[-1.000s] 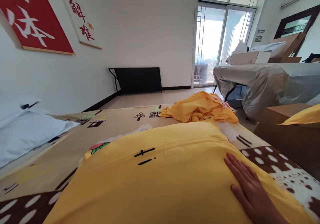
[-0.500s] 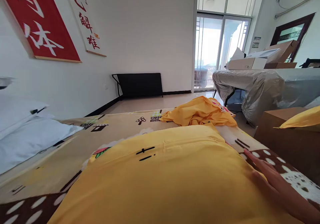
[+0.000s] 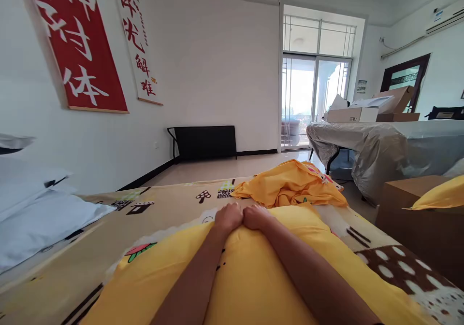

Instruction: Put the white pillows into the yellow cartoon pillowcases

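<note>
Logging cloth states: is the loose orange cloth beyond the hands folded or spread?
Neither; the orange cloth lies bunched: wrinkles and raised, uneven folds show.

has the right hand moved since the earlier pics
Yes, left and forward: the right hand went from near the bedcover's brown spotted patch to the far edge of the yellow pillow.

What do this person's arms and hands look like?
The left hand and right hand wear no gloves. The left forearm and right forearm are bare where visible: no sleeves, watch or cables. A dark sliver at the bottom edge, by the right forearm, is too small to identify.
</note>
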Demonstrator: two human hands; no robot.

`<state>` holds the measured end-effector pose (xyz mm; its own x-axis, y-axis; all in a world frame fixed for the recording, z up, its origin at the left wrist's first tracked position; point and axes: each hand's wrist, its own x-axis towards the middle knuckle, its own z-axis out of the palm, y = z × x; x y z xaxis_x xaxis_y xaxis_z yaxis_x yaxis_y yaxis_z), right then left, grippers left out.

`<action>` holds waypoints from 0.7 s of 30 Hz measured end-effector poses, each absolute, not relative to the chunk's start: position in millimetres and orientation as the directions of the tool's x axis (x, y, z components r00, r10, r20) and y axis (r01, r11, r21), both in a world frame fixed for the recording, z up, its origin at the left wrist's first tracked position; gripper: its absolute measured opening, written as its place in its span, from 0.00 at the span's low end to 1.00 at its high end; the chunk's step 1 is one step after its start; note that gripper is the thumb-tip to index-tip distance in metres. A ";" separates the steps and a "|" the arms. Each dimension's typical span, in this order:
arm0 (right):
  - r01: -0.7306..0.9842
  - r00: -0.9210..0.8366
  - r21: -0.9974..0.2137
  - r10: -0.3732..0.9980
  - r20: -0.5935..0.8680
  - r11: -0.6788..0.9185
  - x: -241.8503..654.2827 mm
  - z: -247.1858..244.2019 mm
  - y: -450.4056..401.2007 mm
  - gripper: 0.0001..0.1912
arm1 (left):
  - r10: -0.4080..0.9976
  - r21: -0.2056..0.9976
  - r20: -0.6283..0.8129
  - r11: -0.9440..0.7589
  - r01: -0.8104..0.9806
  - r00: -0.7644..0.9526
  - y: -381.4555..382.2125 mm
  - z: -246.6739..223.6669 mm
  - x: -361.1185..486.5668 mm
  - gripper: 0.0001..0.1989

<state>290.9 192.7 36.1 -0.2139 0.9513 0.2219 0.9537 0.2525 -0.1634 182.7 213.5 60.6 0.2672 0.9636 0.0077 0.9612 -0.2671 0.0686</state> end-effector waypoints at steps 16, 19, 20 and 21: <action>0.926 -0.118 -0.351 0.990 0.083 0.140 350.7 1.9 203.1 0.20 | 0.973 0.253 -0.063 -0.201 0.946 0.224 234.6 22.6 132.2 0.19; 0.914 -0.085 -0.391 0.994 0.074 0.107 374.1 -1.2 198.8 0.20 | 0.977 0.274 -0.094 -0.159 0.948 0.191 240.5 23.0 98.4 0.22; 0.907 -0.083 -0.406 0.993 0.079 0.108 380.1 -2.4 197.9 0.21 | 0.977 0.283 -0.107 -0.146 0.948 0.182 242.8 22.0 87.2 0.23; 0.900 -0.086 -0.421 0.992 0.087 0.115 385.1 -3.5 197.4 0.21 | 0.978 0.292 -0.116 -0.132 0.947 0.173 244.9 20.6 76.7 0.24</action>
